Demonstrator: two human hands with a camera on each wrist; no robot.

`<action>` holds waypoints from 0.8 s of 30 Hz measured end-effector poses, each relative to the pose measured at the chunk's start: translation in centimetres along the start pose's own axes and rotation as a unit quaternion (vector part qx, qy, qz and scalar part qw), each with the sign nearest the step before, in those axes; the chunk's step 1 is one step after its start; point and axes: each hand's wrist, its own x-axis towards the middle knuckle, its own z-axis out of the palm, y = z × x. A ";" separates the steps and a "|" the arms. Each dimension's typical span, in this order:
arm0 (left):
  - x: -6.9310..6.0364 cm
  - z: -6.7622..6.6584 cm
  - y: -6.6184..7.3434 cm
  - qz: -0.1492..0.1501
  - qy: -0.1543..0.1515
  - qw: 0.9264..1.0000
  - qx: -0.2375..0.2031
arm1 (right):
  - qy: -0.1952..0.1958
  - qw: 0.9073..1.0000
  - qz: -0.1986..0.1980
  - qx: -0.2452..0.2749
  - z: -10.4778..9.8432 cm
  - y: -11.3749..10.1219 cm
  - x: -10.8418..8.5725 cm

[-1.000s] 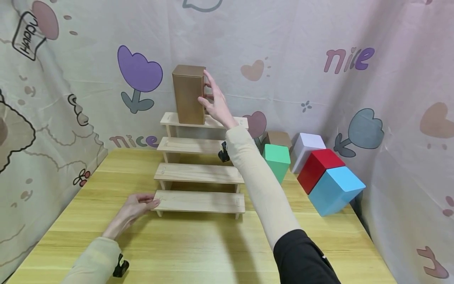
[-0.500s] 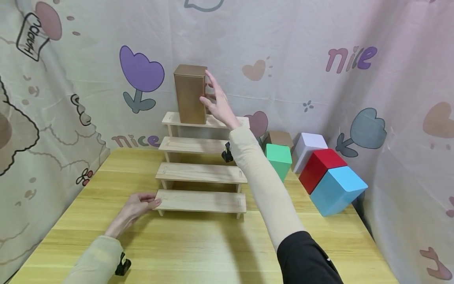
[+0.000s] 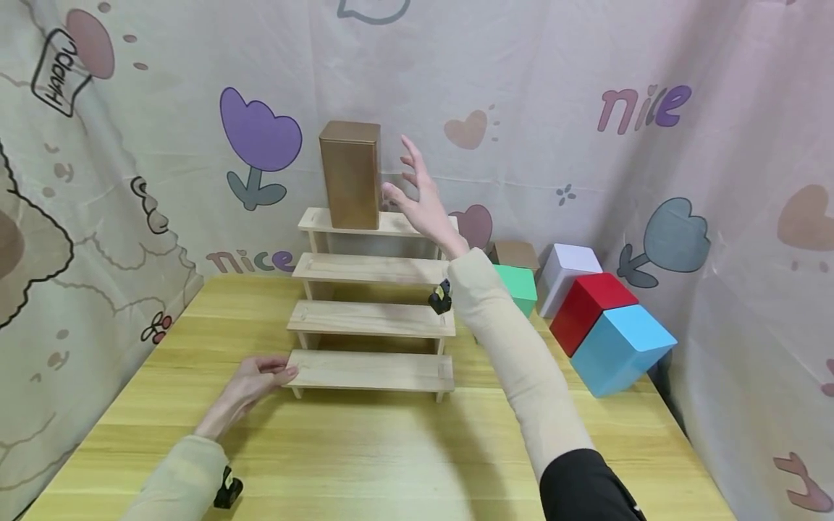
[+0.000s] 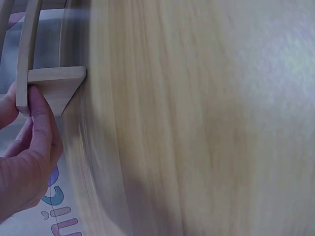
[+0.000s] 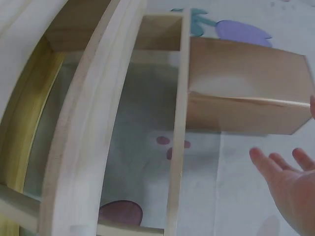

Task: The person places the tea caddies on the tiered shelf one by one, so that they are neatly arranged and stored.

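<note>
A tall brown box (image 3: 352, 181) stands upright on the top step of a wooden four-tier display stand (image 3: 371, 370), left of the step's middle. My right hand (image 3: 426, 202) is beside the box on its right, fingers spread and apart from it; the right wrist view shows a gap between the hand (image 5: 295, 187) and the box (image 5: 241, 73). At the lowest step's left end, my left hand (image 3: 257, 383) pinches the board's edge between thumb and fingers, as the left wrist view confirms for the hand (image 4: 34, 147).
Right of the stand are a green box (image 3: 519, 286), partly behind my right forearm, another brown box (image 3: 515, 255), a white box (image 3: 567, 271), a red box (image 3: 589, 304) and a light blue box (image 3: 622, 351). A printed cloth (image 3: 534, 87) hangs behind the wooden table (image 3: 326, 456).
My right hand has come off the brown box and moved right. The box stays on the top step. My left hand keeps its pinch on the lowest board.
</note>
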 end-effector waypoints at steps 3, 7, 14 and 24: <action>0.0 0.0 0.0 0.000 0.004 1.000 0.008 | 0.011 1.000 0.003 0.010 -1.0 -0.3 -1.3; 0.1 -0.1 0.0 -0.002 0.007 1.000 0.006 | 0.031 0.999 -0.006 0.008 -2.5 -0.2 -3.1; 0.0 -0.2 0.0 0.002 0.006 1.000 0.011 | 0.070 0.997 -0.014 0.025 -5.4 0.5 -6.0; -0.1 0.0 -0.1 0.011 0.002 1.000 -0.009 | 0.126 0.992 -0.011 0.003 -8.5 1.3 -11.0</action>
